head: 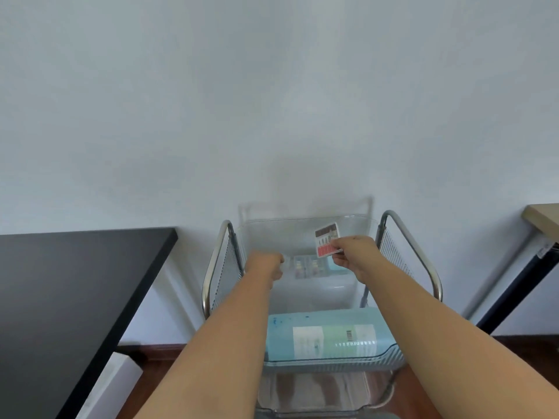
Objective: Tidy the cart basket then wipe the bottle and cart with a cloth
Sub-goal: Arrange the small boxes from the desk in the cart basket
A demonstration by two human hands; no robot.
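Observation:
A metal-framed cart [423, 252] with a clear plastic basket [302, 220] stands against the wall. My right hand [355, 255] pinches a small card [326, 238] with dark and red printing above the basket. My left hand [266, 266] is curled inside the basket's left side; what it grips is hidden. A small clear box with coloured items [307, 267] lies on the basket floor between my hands. A large pale blue bottle [329, 337] with a white and green label lies on its side at the basket's near end.
A black table [69, 297] stands to the left with a white box [115, 379] under its edge. A light wooden table [544, 219] with black legs is at the right. Dark wooden floor shows beneath the cart.

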